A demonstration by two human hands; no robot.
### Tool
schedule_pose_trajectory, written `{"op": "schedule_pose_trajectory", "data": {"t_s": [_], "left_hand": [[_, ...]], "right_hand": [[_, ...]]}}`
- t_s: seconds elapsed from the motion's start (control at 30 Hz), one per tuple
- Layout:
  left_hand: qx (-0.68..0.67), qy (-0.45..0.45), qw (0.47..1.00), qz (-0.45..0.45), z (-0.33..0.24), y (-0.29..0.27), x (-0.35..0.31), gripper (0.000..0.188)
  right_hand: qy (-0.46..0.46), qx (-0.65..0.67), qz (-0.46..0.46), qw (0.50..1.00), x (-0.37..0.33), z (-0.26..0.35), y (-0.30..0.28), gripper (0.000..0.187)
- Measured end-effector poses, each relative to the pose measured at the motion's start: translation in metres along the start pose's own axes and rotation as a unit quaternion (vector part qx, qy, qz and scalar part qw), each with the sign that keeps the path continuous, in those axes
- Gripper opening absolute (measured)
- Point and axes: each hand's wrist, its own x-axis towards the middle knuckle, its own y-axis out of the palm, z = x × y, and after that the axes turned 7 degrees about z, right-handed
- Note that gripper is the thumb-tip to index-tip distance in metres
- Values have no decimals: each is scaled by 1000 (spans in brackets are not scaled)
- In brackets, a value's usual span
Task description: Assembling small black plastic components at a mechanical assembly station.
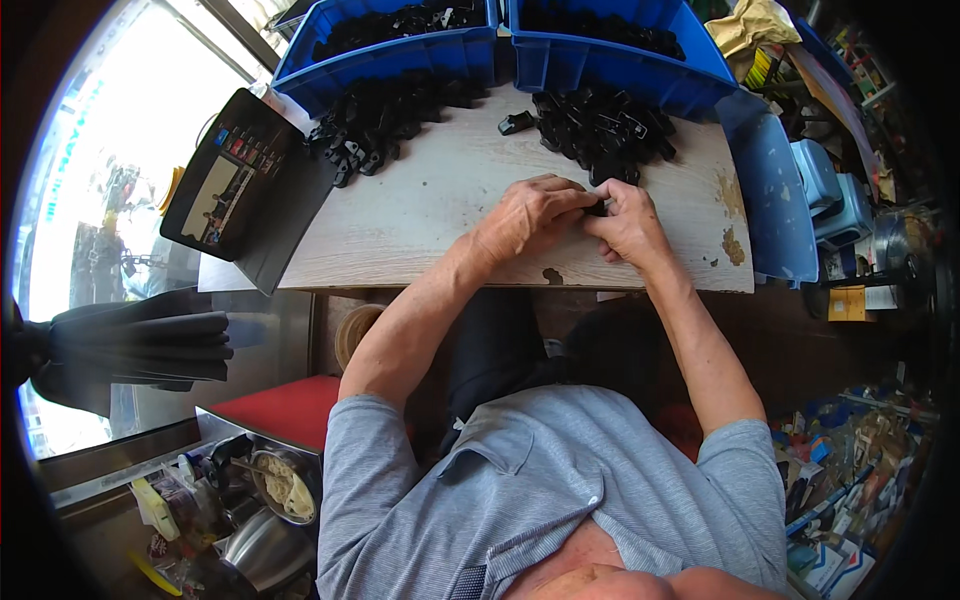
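Note:
Over the near part of the worktable (430,215), my two hands meet. A small black plastic part (598,208) shows between the fingertips, mostly covered. My right hand (635,225) is closed in a pinch round it. From the other side, the closed fingers of my left hand (530,215) press against the same part. Beyond my hands lies a pile of black plastic parts (605,130) on the right. One loose black part (516,122) rests at that pile's left side. A second pile of similar parts (375,120) lies farther left, some showing grey faces.
Two blue bins (390,62) (610,62) holding black parts stand along the far edge. A tablet with a lit screen (215,185) leans at the table's left. A light blue bin (775,200) borders the right edge. Clutter (850,460) fills the lower right.

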Motion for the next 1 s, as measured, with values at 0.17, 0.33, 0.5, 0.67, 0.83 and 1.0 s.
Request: {"op": "schedule_pose_trajectory", "data": {"t_s": [0.17, 0.33, 0.5, 0.67, 0.83, 1.0], "left_hand": [[15, 12, 1000, -3, 1, 0, -1, 29], [-1, 11, 1000, -4, 2, -3, 0, 28], [-9, 3, 1000, -12, 1, -3, 1, 29], [-6, -4, 1000, -9, 1, -2, 0, 30], [-10, -11, 1000, 3, 2, -2, 1, 32], [20, -21, 999, 17, 1, -4, 2, 32]], "right_hand": [[2, 5, 0, 1000, 2, -2, 1, 24], [-8, 18, 6, 1000, 2, -3, 1, 24], [-9, 5, -2, 1000, 1, -2, 1, 25], [-1, 6, -10, 1000, -1, 1, 2, 26], [-1, 17, -11, 1000, 0, -2, 1, 27], [-3, 12, -13, 1000, 0, -1, 1, 25]]}}
